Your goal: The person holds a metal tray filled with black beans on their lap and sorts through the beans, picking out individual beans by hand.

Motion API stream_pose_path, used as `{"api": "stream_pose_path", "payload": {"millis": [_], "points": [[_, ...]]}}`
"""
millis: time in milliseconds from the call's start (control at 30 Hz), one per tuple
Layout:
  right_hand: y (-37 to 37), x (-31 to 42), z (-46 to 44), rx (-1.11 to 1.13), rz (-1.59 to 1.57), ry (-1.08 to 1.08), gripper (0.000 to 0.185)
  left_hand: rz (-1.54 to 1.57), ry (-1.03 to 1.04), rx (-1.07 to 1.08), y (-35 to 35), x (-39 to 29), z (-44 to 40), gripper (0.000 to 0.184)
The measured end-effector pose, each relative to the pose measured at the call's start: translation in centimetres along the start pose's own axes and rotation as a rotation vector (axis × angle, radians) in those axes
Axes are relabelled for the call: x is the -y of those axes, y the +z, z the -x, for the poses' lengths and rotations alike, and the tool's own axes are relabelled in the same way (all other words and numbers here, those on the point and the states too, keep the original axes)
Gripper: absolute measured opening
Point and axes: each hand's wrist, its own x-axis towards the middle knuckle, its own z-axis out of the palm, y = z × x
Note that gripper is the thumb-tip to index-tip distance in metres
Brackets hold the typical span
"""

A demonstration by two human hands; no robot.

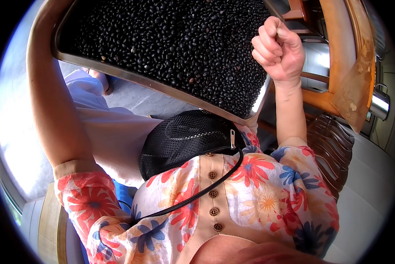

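Observation:
A metal tray [162,84] with raised sides tilts across the upper part of the head view, spread with many shiny black beans [180,39]. Over its right edge, my right hand [278,50] is raised, palm toward me. Its fingers are curled in and the thumb presses against the index finger; anything pinched there is too small to make out. My left arm [52,97] reaches up along the tray's left end, and its hand lies beyond the top of the view. A few paler bits [191,80] show among the beans.
A black mesh bag [180,141] on a thin strap hangs across my front, below the tray. Wooden furniture [338,57] with a brown sheet over its edge stands at right, near a metal canister [379,103]. A dark slatted chair [331,149] is beside my right arm.

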Motion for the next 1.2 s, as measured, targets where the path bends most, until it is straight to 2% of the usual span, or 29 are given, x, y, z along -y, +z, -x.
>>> {"api": "stream_pose_path", "payload": {"millis": [67,167,367,400,500,533,633,1067,1200], "points": [[0.0,0.1,0.1,0.022,-0.053,0.007,0.017,0.002,-0.034,0.005,-0.2,0.2,-0.4,0.023],[0.5,0.2,0.1,-0.033,-0.026,0.011,0.019,0.002,0.024,-0.004,0.3,-0.2,0.3,0.023],[0.5,-0.4,0.2,-0.12,0.247,0.018,0.017,-0.011,-0.038,0.017,-0.2,0.2,-0.4,0.024],[1.0,-0.5,0.3,-0.194,0.36,0.037,0.013,-0.017,-0.021,0.02,-0.2,0.1,-0.3,0.024],[2.0,-2.1,0.0,-0.36,1.087,-0.053,0.012,-0.04,0.02,0.015,0.0,-0.1,0.1,0.024],[1.4,-3.1,-0.2,-0.357,1.145,-0.159,0.011,-0.052,0.027,0.004,0.1,-0.2,0.1,0.024],[1.7,-3.1,0.1,-0.387,1.304,-0.06,0.01,-0.083,0.019,0.003,-0.1,-0.3,0.2,0.025],[1.8,-2.8,0.0,-0.353,1.562,-0.016,0.012,0.003,-0.032,0.041,-0.5,0.7,-0.7,0.025],[1.8,-2.8,-0.2,-0.35,1.58,-0.014,0.009,0.001,0.027,0.015,-0.1,0.3,-0.1,0.025]]}}
